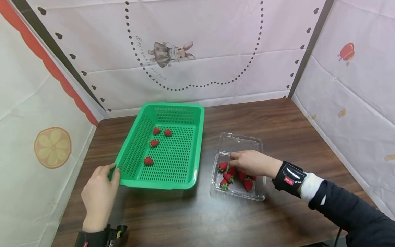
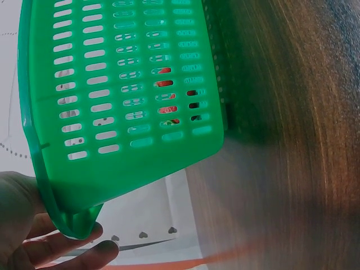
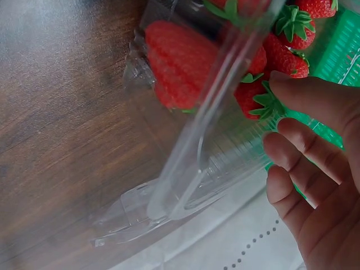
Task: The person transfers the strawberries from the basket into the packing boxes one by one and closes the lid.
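Bare table (image 1: 277,116) lies open between green basket (image 1: 197,144) and clear box (image 1: 259,142).

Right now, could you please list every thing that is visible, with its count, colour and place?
basket: one, green, perforated plastic, on the left part of the table.
strawberries in the basket: four, red with green tops, lying apart on its floor.
clear box: one, transparent plastic with its lid open, right of the basket.
strawberries in the box: at least five visible, red, some hidden under the hand.
table: one, dark brown wood.
backdrop: pale pink cloth sheets on three sides, printed with a rabbit, an orange slice and a red fruit.
left hand: holds the near left corner of the basket.
right hand: reaches into the clear box, fingertips at a strawberry.
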